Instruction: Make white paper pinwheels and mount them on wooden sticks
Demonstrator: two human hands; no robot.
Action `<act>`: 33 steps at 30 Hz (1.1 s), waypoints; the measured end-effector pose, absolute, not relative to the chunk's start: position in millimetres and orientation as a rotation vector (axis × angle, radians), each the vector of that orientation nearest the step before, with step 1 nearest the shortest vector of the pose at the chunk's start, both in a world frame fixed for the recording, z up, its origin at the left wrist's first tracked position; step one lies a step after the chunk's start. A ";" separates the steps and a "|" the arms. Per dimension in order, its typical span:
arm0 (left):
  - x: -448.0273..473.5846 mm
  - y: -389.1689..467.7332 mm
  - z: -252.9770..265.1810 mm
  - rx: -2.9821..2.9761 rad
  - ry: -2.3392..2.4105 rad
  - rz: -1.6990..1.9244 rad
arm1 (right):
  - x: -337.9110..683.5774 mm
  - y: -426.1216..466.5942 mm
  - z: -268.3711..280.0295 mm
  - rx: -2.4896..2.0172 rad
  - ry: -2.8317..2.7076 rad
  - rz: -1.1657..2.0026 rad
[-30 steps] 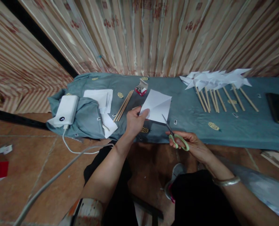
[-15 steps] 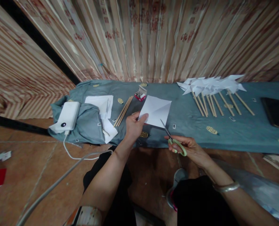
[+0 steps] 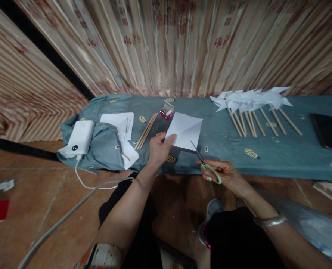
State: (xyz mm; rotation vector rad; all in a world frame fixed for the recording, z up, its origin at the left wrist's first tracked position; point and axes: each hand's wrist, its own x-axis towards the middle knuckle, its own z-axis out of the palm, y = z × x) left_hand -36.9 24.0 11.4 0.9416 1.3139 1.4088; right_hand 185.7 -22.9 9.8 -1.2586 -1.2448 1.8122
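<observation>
A square sheet of white paper (image 3: 186,129) with faint diagonal creases is pinched at its left corner by my left hand (image 3: 160,148), thumb on top. My right hand (image 3: 221,173) holds scissors (image 3: 212,172) with light green handles, fingers in the loops. Their dark blades point up and left, with the tip at the sheet's lower right edge. Whether the blades have the paper between them I cannot tell. Beyond the sheet stands a small red box (image 3: 166,111) with its lid up and little metal pieces inside.
Wooden sticks (image 3: 146,131) and white paper sheets (image 3: 118,123) lie left on the cloth-covered table (image 3: 224,157). A white power bank (image 3: 81,137) with a cable sits further left. Paper pinwheels (image 3: 252,101) on sticks lie at the back right, a dark phone (image 3: 326,130) at far right.
Hardly anything differs. The whole view has shifted slightly, while both hands keep their hold on the paper and the scissors.
</observation>
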 end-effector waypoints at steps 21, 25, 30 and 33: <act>-31.7 20.6 13.5 0.884 1.277 1.340 | 181.4 -23.6 20.3 -1.349 -1.054 1.855; -29.9 18.3 16.0 0.899 1.277 1.306 | 180.5 -23.5 22.4 -1.357 -1.056 1.858; -28.9 18.0 18.4 0.875 1.273 1.313 | 180.8 -23.2 20.5 -1.354 -1.045 1.848; -28.7 17.9 18.7 0.862 1.270 1.315 | 180.7 -22.9 19.6 -1.357 -1.043 1.850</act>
